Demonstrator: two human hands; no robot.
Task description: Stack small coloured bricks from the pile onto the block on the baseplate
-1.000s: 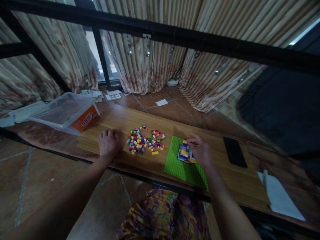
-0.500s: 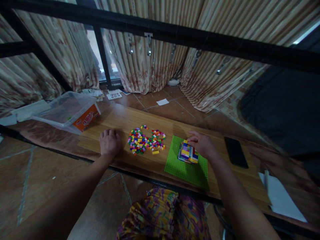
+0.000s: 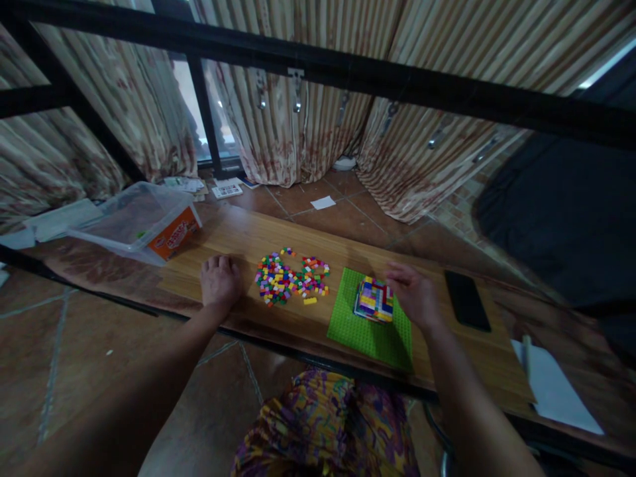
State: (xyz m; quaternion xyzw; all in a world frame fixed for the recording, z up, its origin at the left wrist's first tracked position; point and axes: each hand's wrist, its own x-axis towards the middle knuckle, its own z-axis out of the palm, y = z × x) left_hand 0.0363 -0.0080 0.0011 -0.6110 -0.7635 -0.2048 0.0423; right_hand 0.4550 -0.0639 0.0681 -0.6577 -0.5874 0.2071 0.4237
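On the wooden board, my left hand [image 3: 219, 281] rests with its fingers curled in, left of a spread of small coloured toy bricks [image 3: 278, 281]; no object shows in it. A green baseplate [image 3: 342, 321] lies right of these bricks. Standing on it is a layered block of multicoloured bricks [image 3: 373, 301], with yellow, purple, red and white on top. My right hand [image 3: 412, 291] hovers at the block's right upper corner, fingertips drawn together and pointing at it. Whether a small brick sits between those fingertips cannot be made out.
A clear plastic bin [image 3: 144, 218] with an orange label stands at the left end. Past my right hand lie a black phone [image 3: 467, 300] and a white paper sheet [image 3: 559, 384]. A dark metal bar [image 3: 318, 56] crosses in front of striped curtains [image 3: 303, 139].
My right hand has shifted a little to the right, off the top of the brick block, uncovering more of its upper face. My left hand stays in place.
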